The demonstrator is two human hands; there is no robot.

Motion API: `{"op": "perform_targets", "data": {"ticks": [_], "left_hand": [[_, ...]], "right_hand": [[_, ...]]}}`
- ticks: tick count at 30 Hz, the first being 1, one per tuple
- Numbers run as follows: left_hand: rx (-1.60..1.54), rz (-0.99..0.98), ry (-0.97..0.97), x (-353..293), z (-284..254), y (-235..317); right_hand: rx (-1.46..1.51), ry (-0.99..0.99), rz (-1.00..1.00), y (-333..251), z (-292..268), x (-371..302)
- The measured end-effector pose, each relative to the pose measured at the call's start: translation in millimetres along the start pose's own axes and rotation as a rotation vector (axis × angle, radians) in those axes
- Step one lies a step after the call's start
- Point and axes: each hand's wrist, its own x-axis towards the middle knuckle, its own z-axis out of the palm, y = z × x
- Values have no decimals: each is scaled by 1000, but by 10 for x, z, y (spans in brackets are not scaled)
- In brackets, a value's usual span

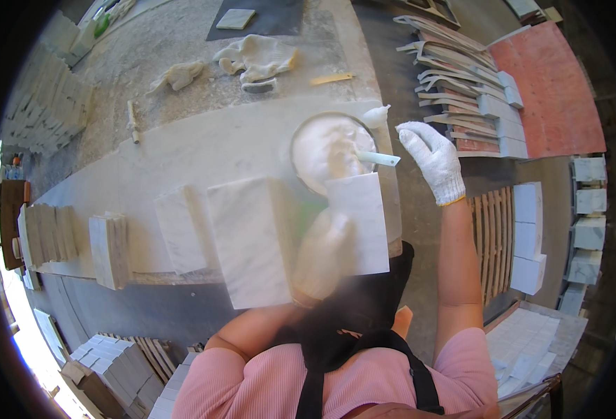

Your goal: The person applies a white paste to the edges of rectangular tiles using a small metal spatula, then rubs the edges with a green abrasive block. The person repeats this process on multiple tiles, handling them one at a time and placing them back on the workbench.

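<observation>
My left hand [320, 255], in a pale knit glove and smeared by motion, grips a white rectangular tile [364, 227] by its left side. The tile is in front of my black apron, just below a round tub [296, 150] of white paste. A pale-handled spreader [381, 159] rests in the paste, its handle jutting over the rim. To the right of the tub my right hand [430, 157], in a white glove, is raised above the floor. Its fingers are drawn together toward the thumb; anything between them is hidden. A white lump [375, 116] is beside the tub's upper right rim.
White tiles [248, 241] stand along the table's near edge, left of my left hand. Loose gloves [255, 57] and a yellow strip [332, 79] are farther back on the table [203, 140]. Right of the aisle are straps over stacked blocks [461, 91], a reddish board [552, 91] and wooden slats [493, 241].
</observation>
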Motion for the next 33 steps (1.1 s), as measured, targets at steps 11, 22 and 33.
{"op": "perform_targets", "data": {"ticks": [11,22,33], "left_hand": [[120,132,-52,6,-25,-59],[234,101,39,-54,44,65],[227,125,-31,-35,32,12]], "right_hand": [[-103,-103,-22,-391,97,-259],[143,-164,44,-267,219,-142],[314,-168,146,-524,-143,-383]]}}
